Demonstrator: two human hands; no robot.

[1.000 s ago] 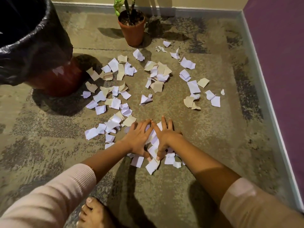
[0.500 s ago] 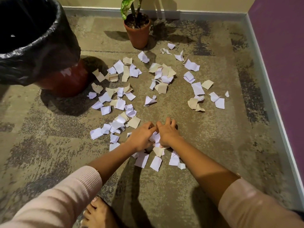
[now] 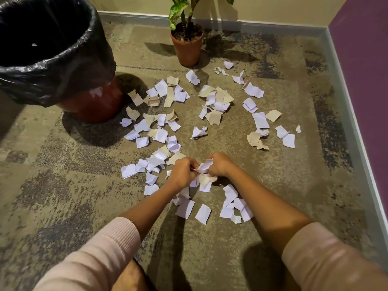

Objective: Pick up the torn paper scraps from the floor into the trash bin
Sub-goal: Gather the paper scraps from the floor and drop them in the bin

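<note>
Both the left hand (image 3: 183,172) and right hand (image 3: 218,165) clamp one bunch of paper scraps (image 3: 202,168); squeeze firmly before lifting toward the trash bin (image 3: 63,66).

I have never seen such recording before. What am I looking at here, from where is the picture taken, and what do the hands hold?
No machine here: a person works with bare hands. The one camera sits on the person's head, looking forward and down. The left hand and right hand are closed together on a bunch of scraps. Many more paper scraps, white and tan, lie on the carpet floor. The trash bin, lined with a black bag, stands at upper left. A potted plant stands by the wall.
</note>
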